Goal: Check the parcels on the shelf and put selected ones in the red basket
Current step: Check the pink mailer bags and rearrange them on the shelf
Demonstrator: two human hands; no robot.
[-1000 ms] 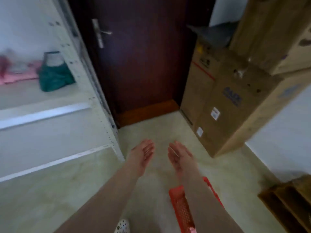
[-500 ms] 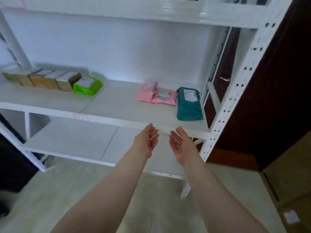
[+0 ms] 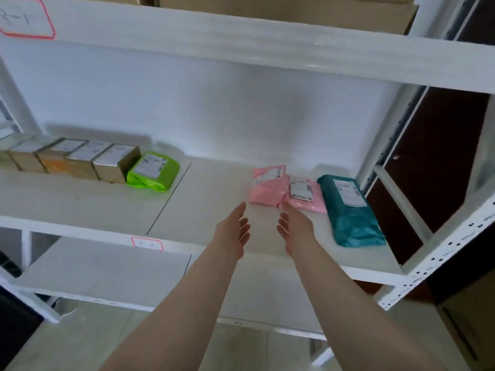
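- The parcels sit on the middle shelf (image 3: pixel 80 202): 2 pink bags (image 3: pixel 267 188) and (image 3: pixel 304 195) overlap at their edges, a teal bag (image 3: pixel 351 212) lies just right of them, and a green bag (image 3: pixel 152 174) lies well to the left, touching a row of boxes (image 3: pixel 77 160).
- Our left hand (image 3: pixel 233 234) and right hand (image 3: pixel 296 231) hover over the shelf's front part, palms facing each other, fingers straight and loosely apart, holding nothing. The right fingertips (image 3: pixel 285 206) are just short of the pink bags.
- We judge the pink bags the likeliest next pick. Because they overlap, lifting 1 could drag the other toward the shelf edge and off it.
- The bags look soft and slick, so a shallow pinch could let 1 slide out on the way down.
- The labels are too blurred to read from here, so we could pick the wrong parcel unless we turn it and look closer.
- The teal bag lies close to the right upright (image 3: pixel 439 261); a wide sweep of the right arm could nudge it.
- The red basket is out of view, so the drop will need a turn away from the shelf, and a blind drop could miss.
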